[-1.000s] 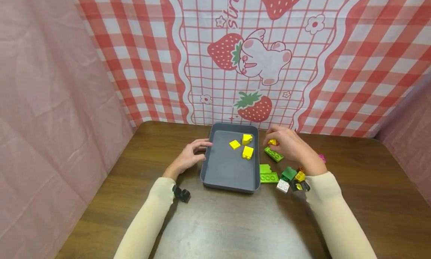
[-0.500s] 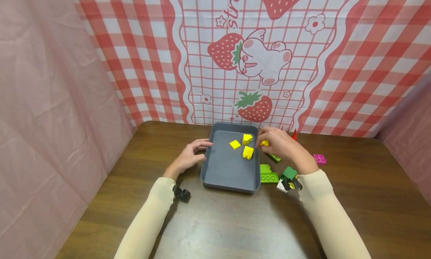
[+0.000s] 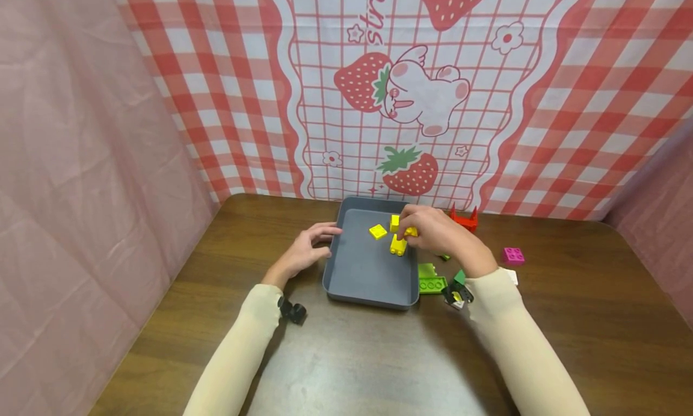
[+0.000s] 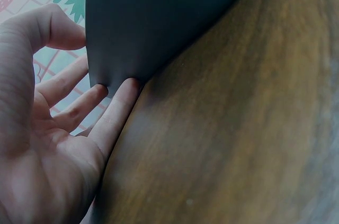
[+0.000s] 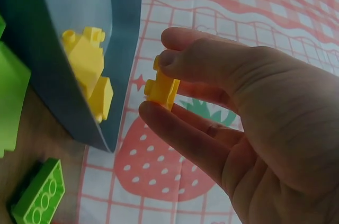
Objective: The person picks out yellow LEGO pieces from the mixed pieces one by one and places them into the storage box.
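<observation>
My right hand (image 3: pixel 437 232) pinches a small orange-yellow brick (image 5: pixel 163 87) between thumb and fingertips, over the right rim of a dark grey tray (image 3: pixel 357 278). Inside the tray are a flat yellow square brick (image 3: pixel 378 231), a yellow brick with studs (image 3: pixel 397 246) just below the right fingers, and another yellow brick (image 3: pixel 394 223) partly covered by them. On the tray's left side, my left hand (image 3: pixel 305 249) rests its fingertips against the outer wall, as the left wrist view also shows, with the fingers mostly straight.
Light green bricks (image 3: pixel 431 285) lie against the tray's right side. Farther right are a pink brick (image 3: pixel 513 255) and a red spiked piece (image 3: pixel 465 221). A dark green brick (image 3: pixel 459 277) sits partly behind the right wrist. A checked strawberry cloth (image 3: pixel 411 169) hangs behind the table.
My right hand has moved left with the orange-yellow brick, from above the green brick beside the tray to over its right rim. The red piece came into sight. The left hand stays put.
</observation>
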Demonstrator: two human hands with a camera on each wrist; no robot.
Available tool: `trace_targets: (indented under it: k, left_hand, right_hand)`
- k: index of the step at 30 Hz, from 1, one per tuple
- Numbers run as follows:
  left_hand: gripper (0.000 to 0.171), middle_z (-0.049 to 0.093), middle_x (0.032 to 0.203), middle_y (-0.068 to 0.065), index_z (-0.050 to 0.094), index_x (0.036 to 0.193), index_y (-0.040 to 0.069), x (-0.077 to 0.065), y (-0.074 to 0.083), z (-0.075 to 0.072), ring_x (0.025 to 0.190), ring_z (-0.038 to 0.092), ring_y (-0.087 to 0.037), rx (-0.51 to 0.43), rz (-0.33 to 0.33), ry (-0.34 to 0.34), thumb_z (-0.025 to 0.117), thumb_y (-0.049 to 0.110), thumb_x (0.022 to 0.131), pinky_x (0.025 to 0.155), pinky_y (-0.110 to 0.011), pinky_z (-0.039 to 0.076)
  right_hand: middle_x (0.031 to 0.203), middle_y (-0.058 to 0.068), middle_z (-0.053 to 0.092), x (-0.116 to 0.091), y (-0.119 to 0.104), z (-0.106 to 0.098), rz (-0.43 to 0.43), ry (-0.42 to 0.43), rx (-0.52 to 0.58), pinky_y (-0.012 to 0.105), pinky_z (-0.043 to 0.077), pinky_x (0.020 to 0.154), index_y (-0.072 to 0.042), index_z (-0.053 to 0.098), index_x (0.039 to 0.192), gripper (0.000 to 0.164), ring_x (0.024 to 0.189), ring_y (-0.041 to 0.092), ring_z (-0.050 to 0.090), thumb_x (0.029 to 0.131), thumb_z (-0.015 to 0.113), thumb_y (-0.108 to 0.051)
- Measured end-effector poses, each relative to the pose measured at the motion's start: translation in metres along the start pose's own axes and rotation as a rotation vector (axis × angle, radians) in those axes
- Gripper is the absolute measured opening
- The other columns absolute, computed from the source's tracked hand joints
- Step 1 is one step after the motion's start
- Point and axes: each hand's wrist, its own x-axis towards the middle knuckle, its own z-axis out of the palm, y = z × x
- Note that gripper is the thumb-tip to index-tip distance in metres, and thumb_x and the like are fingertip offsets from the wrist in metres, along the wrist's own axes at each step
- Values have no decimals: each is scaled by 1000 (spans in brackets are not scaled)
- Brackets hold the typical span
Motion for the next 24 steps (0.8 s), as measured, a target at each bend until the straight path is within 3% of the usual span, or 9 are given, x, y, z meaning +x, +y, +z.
trace_targets:
  k: [16, 24]
  left_hand:
    - [51, 42, 156, -16, 61, 135, 0, 0, 0, 0, 133, 51, -37, 1, -6, -2, 62, -8, 84, 99, -52, 54]
    - [51, 42, 156, -17, 61, 134, 0, 0, -1, 0, 132, 52, -39, 6, 5, 1, 62, -8, 84, 99, -52, 54]
  right_hand:
    - [103, 2, 67, 17, -18, -3, -89, -11, -13, 39, 58, 78, -17, 80, 89, 15, 91, 24, 64, 84, 72, -5]
    - [102, 1, 65, 24, -27, -4, -56, -50, -7, 38, 58, 79, -19, 80, 90, 12, 93, 25, 63, 85, 75, -9]
